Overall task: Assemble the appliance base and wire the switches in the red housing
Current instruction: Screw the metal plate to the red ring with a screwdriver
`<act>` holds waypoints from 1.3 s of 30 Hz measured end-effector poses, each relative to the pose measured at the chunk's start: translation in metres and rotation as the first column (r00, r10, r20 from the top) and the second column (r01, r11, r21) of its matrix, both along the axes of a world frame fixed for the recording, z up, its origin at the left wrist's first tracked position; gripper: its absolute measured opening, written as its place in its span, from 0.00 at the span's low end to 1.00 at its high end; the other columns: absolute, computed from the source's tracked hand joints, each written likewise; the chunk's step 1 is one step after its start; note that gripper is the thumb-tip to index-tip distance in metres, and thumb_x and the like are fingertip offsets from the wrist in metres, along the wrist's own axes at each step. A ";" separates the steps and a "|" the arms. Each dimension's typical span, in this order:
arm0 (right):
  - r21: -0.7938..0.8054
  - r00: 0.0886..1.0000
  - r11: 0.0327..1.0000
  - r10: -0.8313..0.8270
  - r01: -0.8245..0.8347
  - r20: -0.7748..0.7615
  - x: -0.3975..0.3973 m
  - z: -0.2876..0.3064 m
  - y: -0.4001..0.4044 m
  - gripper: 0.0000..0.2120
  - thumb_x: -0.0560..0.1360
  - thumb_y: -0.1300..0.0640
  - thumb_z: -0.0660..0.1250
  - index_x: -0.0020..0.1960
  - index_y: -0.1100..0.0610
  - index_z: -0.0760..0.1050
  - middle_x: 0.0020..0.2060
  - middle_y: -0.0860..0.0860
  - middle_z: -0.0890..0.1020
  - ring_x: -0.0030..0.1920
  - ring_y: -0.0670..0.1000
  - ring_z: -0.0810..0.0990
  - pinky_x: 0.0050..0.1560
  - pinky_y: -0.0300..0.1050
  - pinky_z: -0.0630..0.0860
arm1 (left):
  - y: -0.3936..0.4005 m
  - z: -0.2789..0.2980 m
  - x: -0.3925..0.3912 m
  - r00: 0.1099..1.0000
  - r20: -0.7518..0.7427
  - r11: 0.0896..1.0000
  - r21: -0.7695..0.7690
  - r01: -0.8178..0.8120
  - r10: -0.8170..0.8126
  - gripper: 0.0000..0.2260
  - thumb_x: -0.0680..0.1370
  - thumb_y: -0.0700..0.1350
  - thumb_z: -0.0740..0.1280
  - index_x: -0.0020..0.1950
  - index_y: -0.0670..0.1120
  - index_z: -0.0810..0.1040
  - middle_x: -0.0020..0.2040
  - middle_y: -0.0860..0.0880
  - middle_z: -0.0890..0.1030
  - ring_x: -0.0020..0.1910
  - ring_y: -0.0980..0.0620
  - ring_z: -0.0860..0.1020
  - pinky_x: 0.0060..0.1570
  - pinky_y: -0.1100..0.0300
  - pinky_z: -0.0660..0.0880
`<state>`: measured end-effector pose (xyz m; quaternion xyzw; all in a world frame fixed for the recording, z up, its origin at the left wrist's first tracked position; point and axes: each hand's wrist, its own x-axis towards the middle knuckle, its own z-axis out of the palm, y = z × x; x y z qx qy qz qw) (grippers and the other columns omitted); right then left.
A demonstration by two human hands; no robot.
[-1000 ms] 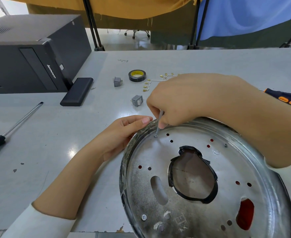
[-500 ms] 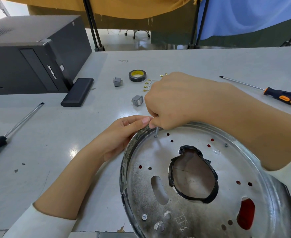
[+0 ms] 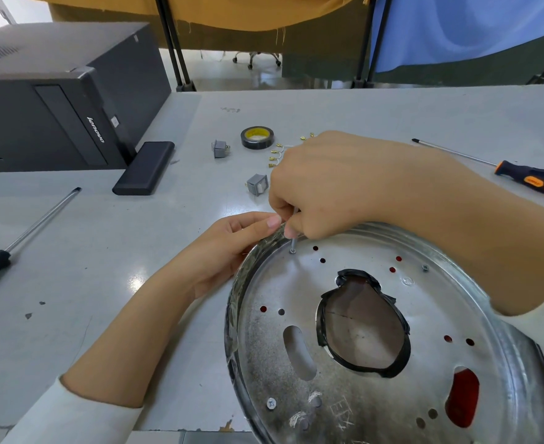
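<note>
A round metal base plate with several holes and a taped central opening lies at the lower right, red housing showing through its slots. My right hand pinches a small screw standing in a hole near the plate's upper-left rim. My left hand grips that rim just left of the screw, thumb on top. Two grey switches and several brass terminals lie on the table behind my hands.
A roll of black tape sits beyond the switches. An orange-handled screwdriver lies at the right, a green-handled screwdriver at the left. A black computer case and a dark flat box stand at the back left.
My right hand has dropped lower over the screw, so less of the shank shows, and its forearm has uncovered the orange screwdriver's shaft. My left hand stays on the rim.
</note>
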<state>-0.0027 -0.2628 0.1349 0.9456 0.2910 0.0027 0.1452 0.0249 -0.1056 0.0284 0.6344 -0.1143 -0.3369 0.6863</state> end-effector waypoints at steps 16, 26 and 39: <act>0.001 0.987 0.993 -0.117 0.118 -0.114 0.003 -0.007 -0.004 0.07 0.71 0.53 0.67 0.48 0.50 0.79 0.35 0.46 0.77 0.34 0.50 0.72 0.38 0.43 0.73 | 0.000 0.001 -0.001 1.000 0.011 0.999 0.040 -0.010 0.009 0.21 0.71 0.52 0.68 0.61 0.44 0.80 0.52 0.44 0.84 0.47 0.52 0.82 0.42 0.64 0.78; 0.045 1.000 0.999 0.004 -0.005 0.007 0.004 -0.006 -0.002 0.05 0.68 0.53 0.66 0.35 0.53 0.77 0.27 0.47 0.74 0.28 0.46 0.69 0.27 0.38 0.60 | 0.000 -0.001 0.000 0.999 0.038 0.998 0.065 -0.001 -0.002 0.13 0.69 0.54 0.69 0.49 0.49 0.83 0.46 0.45 0.83 0.47 0.46 0.77 0.47 0.57 0.74; -0.012 0.970 0.990 -0.140 0.141 -0.201 -0.004 0.000 -0.009 0.06 0.74 0.46 0.66 0.47 0.47 0.75 0.33 0.43 0.69 0.40 0.50 0.72 0.31 0.41 0.62 | -0.001 -0.001 0.000 0.999 0.029 0.998 0.063 -0.018 0.016 0.22 0.71 0.52 0.67 0.62 0.43 0.79 0.59 0.41 0.81 0.55 0.46 0.80 0.52 0.60 0.78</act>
